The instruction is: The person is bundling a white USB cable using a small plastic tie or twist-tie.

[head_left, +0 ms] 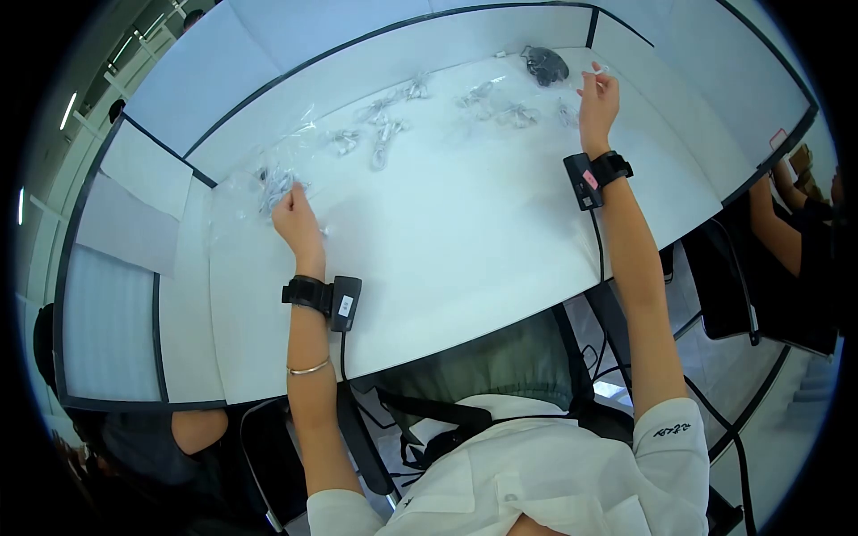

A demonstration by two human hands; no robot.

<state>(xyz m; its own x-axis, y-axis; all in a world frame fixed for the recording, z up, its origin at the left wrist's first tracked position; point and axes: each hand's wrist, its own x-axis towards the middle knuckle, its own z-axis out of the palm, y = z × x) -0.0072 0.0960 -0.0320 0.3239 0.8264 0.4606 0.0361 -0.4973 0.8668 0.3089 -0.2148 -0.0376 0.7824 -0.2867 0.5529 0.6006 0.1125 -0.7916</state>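
Observation:
At the left of the table my left hand is closed, its fingertips pressed together at the edge of a clear plastic bag with whitish cables in it. Far to the right my right hand is raised, fingers curled around a small white piece whose kind I cannot make out. Just left of that hand lies a dark, coiled bundle. Several coiled white cables in clear wrapping lie between the hands, among them one cable bundle and another cable bundle.
The white table has low partition walls at the back and sides. Black wristbands with small boxes and trailing wires are on both wrists. Other people sit beyond the partitions, one person's arm at right.

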